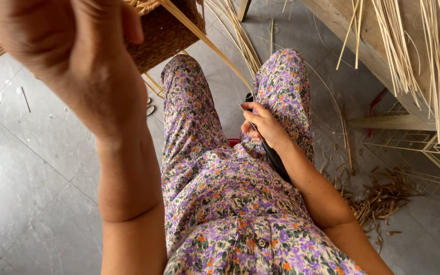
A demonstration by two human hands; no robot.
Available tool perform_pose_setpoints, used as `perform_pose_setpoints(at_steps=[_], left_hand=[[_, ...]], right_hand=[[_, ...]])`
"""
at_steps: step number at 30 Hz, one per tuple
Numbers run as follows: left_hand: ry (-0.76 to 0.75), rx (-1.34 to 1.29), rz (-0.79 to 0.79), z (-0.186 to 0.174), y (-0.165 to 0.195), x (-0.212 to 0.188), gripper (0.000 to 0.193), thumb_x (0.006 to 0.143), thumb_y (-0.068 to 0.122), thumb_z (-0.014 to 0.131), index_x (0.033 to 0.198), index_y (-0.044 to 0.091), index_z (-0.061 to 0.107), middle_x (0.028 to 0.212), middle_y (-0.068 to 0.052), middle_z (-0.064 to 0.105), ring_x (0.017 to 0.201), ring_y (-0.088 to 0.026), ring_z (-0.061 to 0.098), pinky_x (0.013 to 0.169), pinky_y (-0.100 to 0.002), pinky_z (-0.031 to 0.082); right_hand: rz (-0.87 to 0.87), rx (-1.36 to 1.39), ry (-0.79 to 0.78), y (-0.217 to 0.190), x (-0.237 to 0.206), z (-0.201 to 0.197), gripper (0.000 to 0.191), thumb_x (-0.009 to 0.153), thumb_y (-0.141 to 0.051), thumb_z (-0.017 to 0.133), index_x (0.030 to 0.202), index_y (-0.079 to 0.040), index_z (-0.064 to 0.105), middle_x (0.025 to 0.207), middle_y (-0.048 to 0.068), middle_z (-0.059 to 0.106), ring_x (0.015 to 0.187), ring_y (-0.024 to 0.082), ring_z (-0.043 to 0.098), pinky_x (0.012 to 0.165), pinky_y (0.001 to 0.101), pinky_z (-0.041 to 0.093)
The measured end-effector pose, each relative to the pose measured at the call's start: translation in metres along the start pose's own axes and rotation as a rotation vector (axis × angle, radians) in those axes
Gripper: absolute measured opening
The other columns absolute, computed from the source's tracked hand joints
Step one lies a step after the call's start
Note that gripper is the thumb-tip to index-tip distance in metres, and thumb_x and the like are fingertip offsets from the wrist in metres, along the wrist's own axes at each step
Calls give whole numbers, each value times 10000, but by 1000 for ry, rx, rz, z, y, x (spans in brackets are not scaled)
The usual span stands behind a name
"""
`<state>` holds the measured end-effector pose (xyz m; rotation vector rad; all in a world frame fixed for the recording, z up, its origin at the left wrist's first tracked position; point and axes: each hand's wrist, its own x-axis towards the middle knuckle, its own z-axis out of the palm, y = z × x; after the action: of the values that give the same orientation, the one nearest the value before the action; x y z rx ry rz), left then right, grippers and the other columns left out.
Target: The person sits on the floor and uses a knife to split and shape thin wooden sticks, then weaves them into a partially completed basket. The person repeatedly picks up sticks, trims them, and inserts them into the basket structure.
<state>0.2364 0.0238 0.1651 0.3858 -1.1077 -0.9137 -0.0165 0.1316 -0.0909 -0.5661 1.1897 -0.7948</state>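
Note:
My left hand (72,46) is raised close to the camera and grips a partly woven brown basket (161,35) by its rim. Loose pale cane strands (204,40) stick out from the basket, one running down toward my lap. My right hand (262,125) rests on my right thigh and is closed around a black-handled tool (276,158) that lies along the leg. I sit in purple floral clothing, with both knees pointing away from me.
Grey tiled floor (26,168) on the left. A wooden bench (373,40) draped with long cane strips (434,56) stands at the upper right. Cane scraps and shavings (378,201) litter the floor at right. A small red object (234,142) shows between my knees.

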Motion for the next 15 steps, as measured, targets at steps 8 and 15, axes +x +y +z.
perform_pose_setpoints(at_steps=[8, 15], left_hand=[[263, 52, 190, -18, 4, 1, 159, 1116, 120, 624, 1074, -20, 560, 959, -168, 664, 508, -189, 502, 461, -290, 363], [-324, 306, 400, 0, 1, -77, 292, 1097, 155, 510, 903, -24, 635, 962, -135, 670, 828, -308, 750, 697, -383, 667]], right_hand=[[-132, 178, 95, -16, -16, -7, 511, 1007, -258, 564, 1484, -195, 393, 704, 69, 635, 437, 62, 429, 402, 220, 338], [-300, 48, -15, -53, -48, -1, 369, 1049, -298, 608, 1252, 7, 653, 697, -26, 534, 452, 7, 350, 394, 202, 277]])
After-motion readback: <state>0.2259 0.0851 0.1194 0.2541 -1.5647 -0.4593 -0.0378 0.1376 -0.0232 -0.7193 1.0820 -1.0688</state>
